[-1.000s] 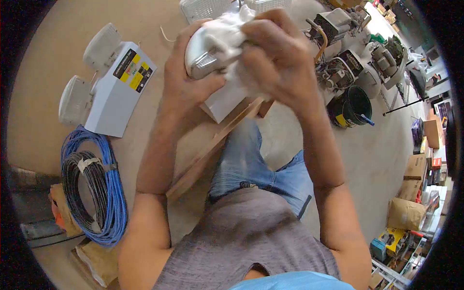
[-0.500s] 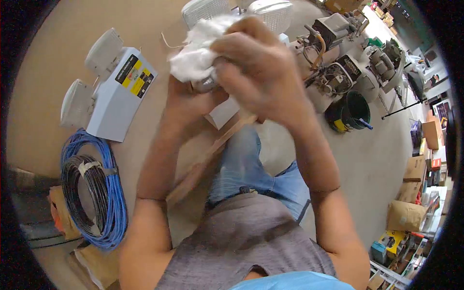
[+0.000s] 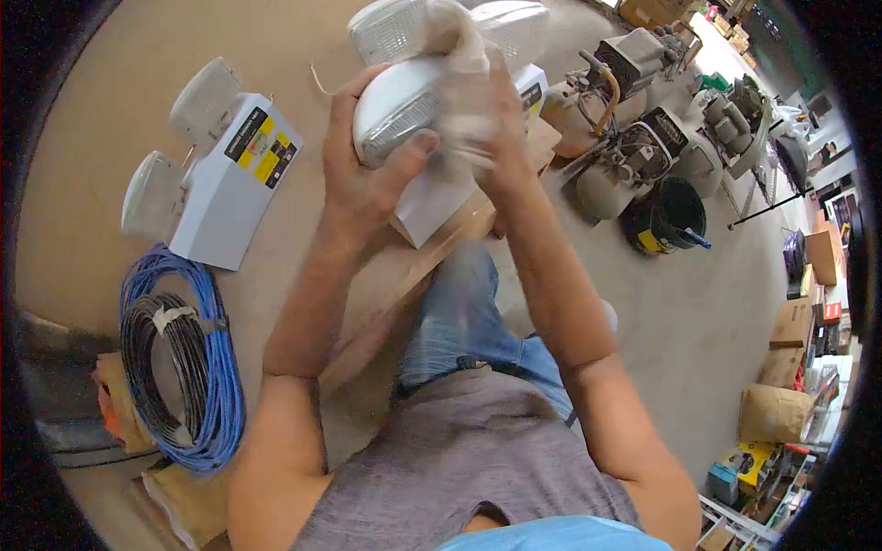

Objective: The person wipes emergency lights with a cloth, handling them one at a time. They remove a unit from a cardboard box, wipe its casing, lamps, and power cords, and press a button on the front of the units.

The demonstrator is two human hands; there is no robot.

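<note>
A white lamp head (image 3: 397,108) with a clear ribbed lens is held up in front of me. My left hand (image 3: 372,170) is wrapped round its left and lower side, thumb on the lens. At its right side, my right hand (image 3: 491,119) is smeared by motion and holds a whitish cloth (image 3: 457,83), also blurred. Behind the hands stands a white emergency light unit (image 3: 432,207) on a brown board, with further lamp heads (image 3: 510,26) at the top.
A second twin-lamp unit (image 3: 225,197) lies to the left, above coiled blue and black cables (image 3: 220,386). Compressors (image 3: 625,147) and a black bucket (image 3: 663,216) stand to the right. Cardboard boxes (image 3: 788,321) and tools line the far right edge.
The cloth has moved right and up off the lamp head, uncovering its lens. My right hand has shifted right, and my left thumb now shows on the lens.
</note>
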